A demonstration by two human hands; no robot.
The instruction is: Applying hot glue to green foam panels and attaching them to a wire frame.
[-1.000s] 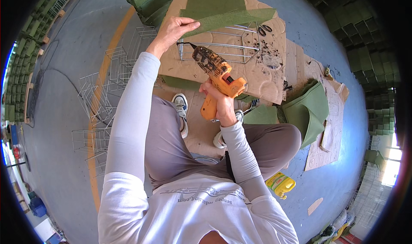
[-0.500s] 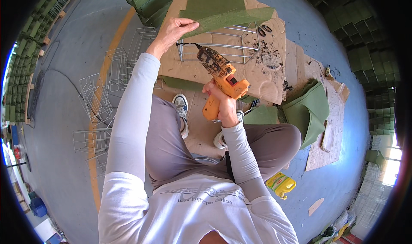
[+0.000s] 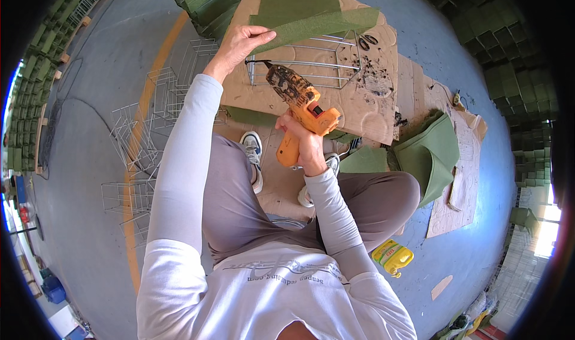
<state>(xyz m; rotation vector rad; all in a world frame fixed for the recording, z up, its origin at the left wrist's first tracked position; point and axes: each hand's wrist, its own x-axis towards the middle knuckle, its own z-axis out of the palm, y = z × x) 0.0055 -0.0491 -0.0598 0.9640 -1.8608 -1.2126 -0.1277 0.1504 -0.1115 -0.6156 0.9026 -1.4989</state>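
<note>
Between thumb and fingers my left hand (image 3: 250, 39) pinches the near left edge of a green mesh fabric (image 3: 317, 27), lifting that strip. Under the fabric a metal wire frame (image 3: 323, 66) lies on a cardboard-topped work surface (image 3: 365, 115). My right hand (image 3: 304, 139) grips an orange glue gun (image 3: 308, 109) by its handle. Dark residue coats the gun's front part. Its nozzle points up and left, beside the left end of the wire frame, where a dark strand shows. Whether the nozzle touches the wire, I cannot tell.
Scissors (image 3: 368, 42) lie near dark glue crumbs on the cardboard. Several bare wire frames (image 3: 135, 139) stand on the floor to the left. Folded green fabric (image 3: 428, 154) lies at right, a yellow jug (image 3: 393, 256) by my knee. Stacked green boxes (image 3: 503, 35) line the right wall.
My right hand has moved the glue gun slightly left, bringing its nozzle nearer the frame's left end. My left hand still holds the fabric edge, almost unmoved.
</note>
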